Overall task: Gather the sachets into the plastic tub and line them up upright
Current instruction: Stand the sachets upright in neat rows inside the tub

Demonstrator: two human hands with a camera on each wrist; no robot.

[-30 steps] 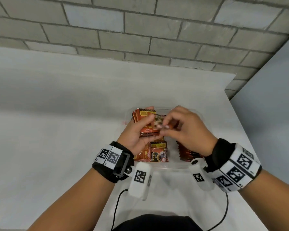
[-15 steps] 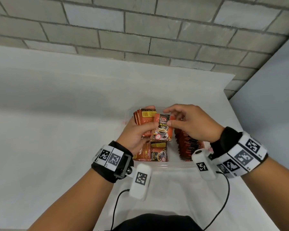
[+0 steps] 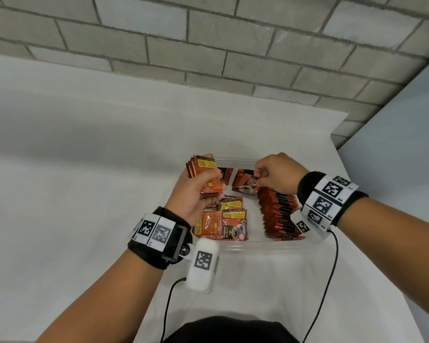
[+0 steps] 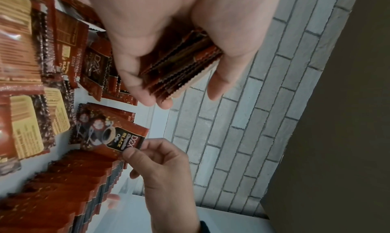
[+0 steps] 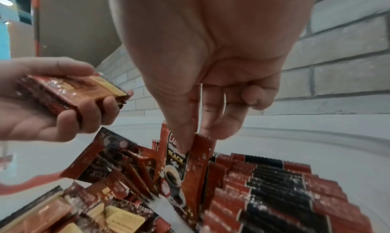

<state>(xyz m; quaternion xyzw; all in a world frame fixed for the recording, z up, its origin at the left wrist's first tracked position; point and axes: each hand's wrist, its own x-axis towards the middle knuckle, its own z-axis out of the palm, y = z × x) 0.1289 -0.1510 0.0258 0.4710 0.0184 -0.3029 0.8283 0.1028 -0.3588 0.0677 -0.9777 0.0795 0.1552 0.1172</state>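
The right hand (image 3: 275,173) is pinching a single sachet (image 3: 245,185) by its top edge between thumb and forefinger, holding it upright at the far end of the standing row (image 3: 280,216), at about 1 o'clock inside the plastic tub (image 3: 245,247). In the right wrist view that sachet is going in nearly vertical, its lower edge down among the packets already standing, though whether it is touching the tub floor I cannot tell.

The left hand (image 3: 196,191) is clenching a stack of sachets (image 3: 204,175), fingers and thumb wrapped round it, hovering over the tub's 11 o'clock corner and waiting to feed the next one across.

So how far along? By my reckoning, past the halfway mark. The row running down the tub's right side, from 1 to 5 o'clock, is standing on edge, leaning a little. Everything seems gathered, with no sachets showing on the white table (image 3: 84,169). What is left: the held stack, a few leaning packets at 12 o'clock, and the flat pile (image 3: 223,221) lying at 7 o'clock, all needing to be stood up.
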